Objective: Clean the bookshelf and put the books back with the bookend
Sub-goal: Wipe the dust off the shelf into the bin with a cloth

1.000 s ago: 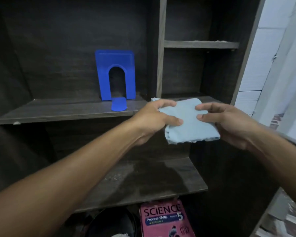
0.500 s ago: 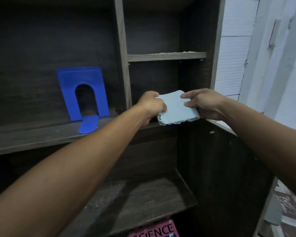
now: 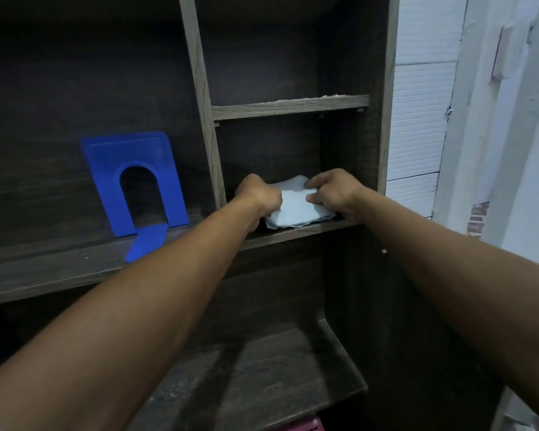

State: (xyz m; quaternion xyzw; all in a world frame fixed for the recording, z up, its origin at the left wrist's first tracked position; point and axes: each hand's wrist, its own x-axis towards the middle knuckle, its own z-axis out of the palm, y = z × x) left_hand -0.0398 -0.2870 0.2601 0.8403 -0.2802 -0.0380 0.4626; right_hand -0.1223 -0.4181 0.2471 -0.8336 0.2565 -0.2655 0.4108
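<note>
Hands, left hand (image 3: 259, 194) and right hand (image 3: 333, 192), pinch the folded blue cloth (image 3: 296, 206) by its sides, now lowered from mid-air onto the narrow shelf (image 3: 293, 233) at frame centre, probably for wiping or set-down; the bookend (image 3: 134, 185) stands centre left.

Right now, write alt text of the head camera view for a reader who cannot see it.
A person's left hand and right hand grip a folded blue cloth on a shelf in the narrow right compartment of a dark wooden bookshelf. A blue bookend stands on the wider shelf to the left.
</note>
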